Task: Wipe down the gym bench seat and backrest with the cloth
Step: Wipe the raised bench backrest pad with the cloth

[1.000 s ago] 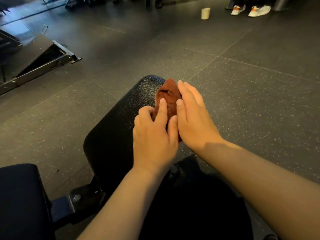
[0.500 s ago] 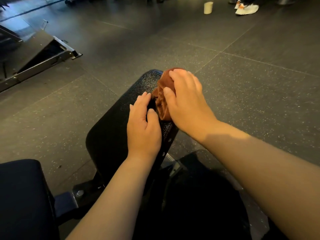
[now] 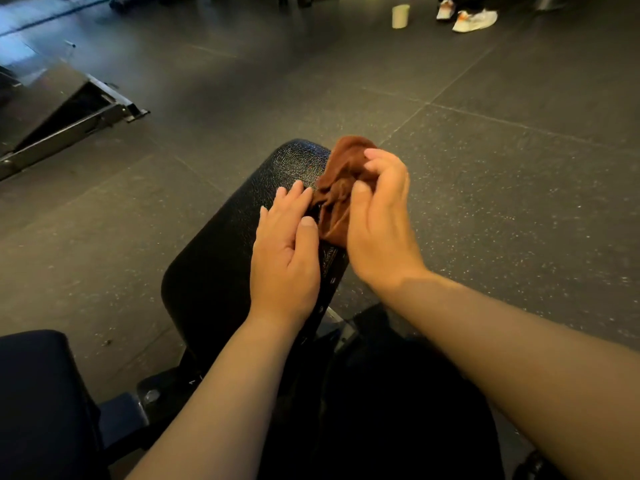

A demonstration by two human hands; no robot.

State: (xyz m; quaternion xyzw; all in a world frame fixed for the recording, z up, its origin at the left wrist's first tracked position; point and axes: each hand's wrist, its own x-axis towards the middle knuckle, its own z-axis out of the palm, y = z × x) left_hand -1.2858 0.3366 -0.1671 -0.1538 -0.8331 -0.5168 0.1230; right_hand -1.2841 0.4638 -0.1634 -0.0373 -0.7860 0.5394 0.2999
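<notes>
Head view: clutches the bunched rust-brown cloth (image 3: 341, 178) in the right grip (image 3: 381, 216), thumb and fingers curled round it, at the far right edge of the black padded desk (image 3: 214, 265); lays the left grip (image 3: 284, 251) flat on that padding, fingers straight, holding nothing, tips just beside the cloth; shows, well apart on the dark speckled floor (image 3: 519, 202), a pale cup (image 3: 400, 16) near white sneakers (image 3: 474, 19).

Count: 2 hands (left hand (image 3: 284, 258), right hand (image 3: 381, 230)), 1 brown cloth (image 3: 341, 181), 1 black bench pad (image 3: 225, 258), 1 dark seat pad (image 3: 34, 393), 1 pale cup (image 3: 400, 16), 2 white sneakers (image 3: 474, 20), 1 metal ramp (image 3: 69, 112).
</notes>
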